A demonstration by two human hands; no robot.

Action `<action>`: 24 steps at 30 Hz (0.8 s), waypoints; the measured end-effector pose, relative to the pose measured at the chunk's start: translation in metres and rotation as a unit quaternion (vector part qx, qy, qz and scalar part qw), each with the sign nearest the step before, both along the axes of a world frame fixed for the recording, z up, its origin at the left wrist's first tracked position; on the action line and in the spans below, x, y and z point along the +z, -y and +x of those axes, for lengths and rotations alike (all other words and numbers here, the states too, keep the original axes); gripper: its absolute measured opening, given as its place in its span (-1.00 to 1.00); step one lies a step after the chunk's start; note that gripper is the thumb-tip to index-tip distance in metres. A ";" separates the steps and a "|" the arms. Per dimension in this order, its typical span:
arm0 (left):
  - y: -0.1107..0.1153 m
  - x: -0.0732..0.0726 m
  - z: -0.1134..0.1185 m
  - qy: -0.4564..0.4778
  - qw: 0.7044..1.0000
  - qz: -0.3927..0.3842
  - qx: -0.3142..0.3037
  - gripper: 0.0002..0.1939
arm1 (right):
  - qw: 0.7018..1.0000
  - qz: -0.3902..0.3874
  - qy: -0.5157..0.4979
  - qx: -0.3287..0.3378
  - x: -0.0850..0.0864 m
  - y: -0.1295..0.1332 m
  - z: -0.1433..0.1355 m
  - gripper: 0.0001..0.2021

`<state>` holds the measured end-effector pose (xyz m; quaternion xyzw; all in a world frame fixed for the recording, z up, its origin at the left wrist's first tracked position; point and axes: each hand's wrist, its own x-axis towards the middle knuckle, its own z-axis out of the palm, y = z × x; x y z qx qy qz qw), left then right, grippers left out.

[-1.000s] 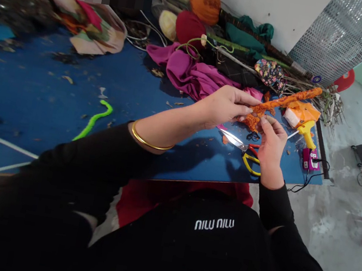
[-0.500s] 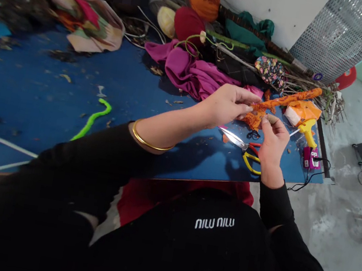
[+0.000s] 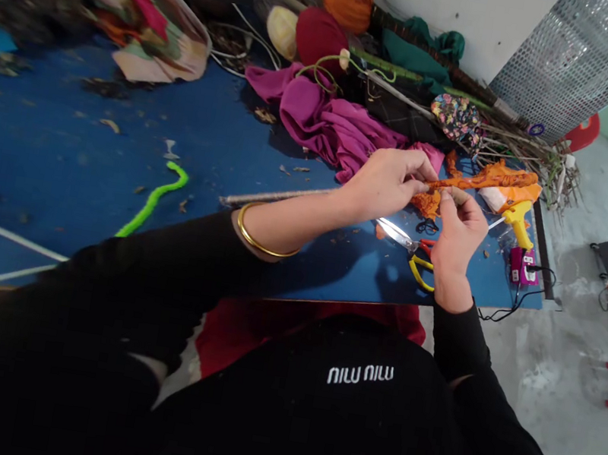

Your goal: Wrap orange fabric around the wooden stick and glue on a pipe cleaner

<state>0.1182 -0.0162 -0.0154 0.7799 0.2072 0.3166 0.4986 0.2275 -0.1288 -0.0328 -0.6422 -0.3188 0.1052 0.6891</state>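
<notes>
My left hand point(image 3: 383, 182) is closed on a thin stick point(image 3: 268, 195) partly covered in orange cloth point(image 3: 478, 180). The stick's bare end shows beyond my left forearm, and its wrapped end points right. My right hand point(image 3: 461, 225) is pinched on the orange cloth just below the stick. A loose bit of the cloth hangs between the two hands. Scissors point(image 3: 398, 235) with red and yellow handles lie on the table beneath my hands, partly hidden by the right one. To the right rests a yellow glue gun point(image 3: 521, 223).
Purple cloth point(image 3: 326, 119), padded fabric shapes and sticks point(image 3: 508, 140) line the back of the blue table point(image 3: 117, 167). A magenta power socket point(image 3: 522, 266) with a black cable is near the right edge. A bright green fuzzy strip point(image 3: 155, 200) lies left. Another person is at upper left.
The stick has turned: its wrapped right end has dropped lower, and its bare left end now shows beyond my left forearm. Both hands stay close together on the orange cloth and stick.
</notes>
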 end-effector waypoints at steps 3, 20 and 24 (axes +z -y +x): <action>0.003 -0.002 0.000 -0.008 0.999 0.038 0.018 -0.80 | 1.000 -0.008 0.003 -0.017 -0.004 -0.005 -0.003 -0.82; 0.011 -0.012 -0.001 -0.015 0.996 0.065 0.056 -0.40 | 0.995 -0.041 0.095 0.016 -0.005 0.001 0.001 -0.82; 0.012 -0.014 -0.002 -0.035 0.992 0.103 0.067 -0.35 | 0.993 -0.062 0.087 0.049 0.000 0.002 0.002 -0.79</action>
